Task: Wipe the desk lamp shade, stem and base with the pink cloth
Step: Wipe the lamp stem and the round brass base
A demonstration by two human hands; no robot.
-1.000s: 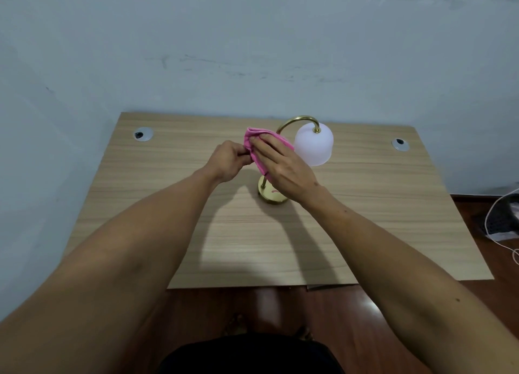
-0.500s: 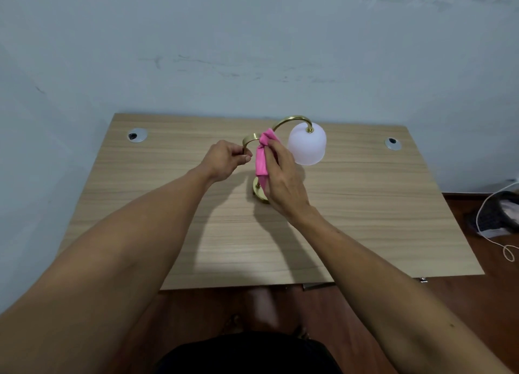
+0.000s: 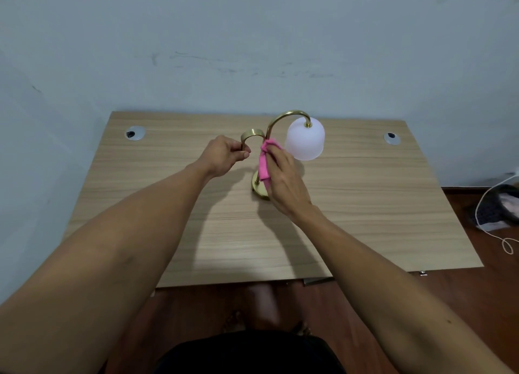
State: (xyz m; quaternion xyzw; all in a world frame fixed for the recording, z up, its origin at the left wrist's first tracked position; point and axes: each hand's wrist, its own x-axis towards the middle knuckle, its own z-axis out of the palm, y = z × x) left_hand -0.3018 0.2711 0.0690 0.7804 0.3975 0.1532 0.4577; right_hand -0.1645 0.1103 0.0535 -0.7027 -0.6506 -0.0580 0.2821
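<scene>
Against the stem [image 3: 270,126], below its curve, your right hand [image 3: 283,182] gripped the pink cloth [image 3: 264,163], wiping. Beside the stem, your left hand [image 3: 222,157] pinched the brass hook [image 3: 250,136]; shade [image 3: 305,142] and base [image 3: 258,189] apparently remained.

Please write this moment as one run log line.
right hand: pink cloth on stem | left hand: holds short arm

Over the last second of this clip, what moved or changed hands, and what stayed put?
The right hand took the pink cloth down off the brass arch, onto the upright stem. The left hand let the cloth go and now pinches the small curved brass handle. The frosted white shade, round brass base and wooden desk stayed put.
</scene>
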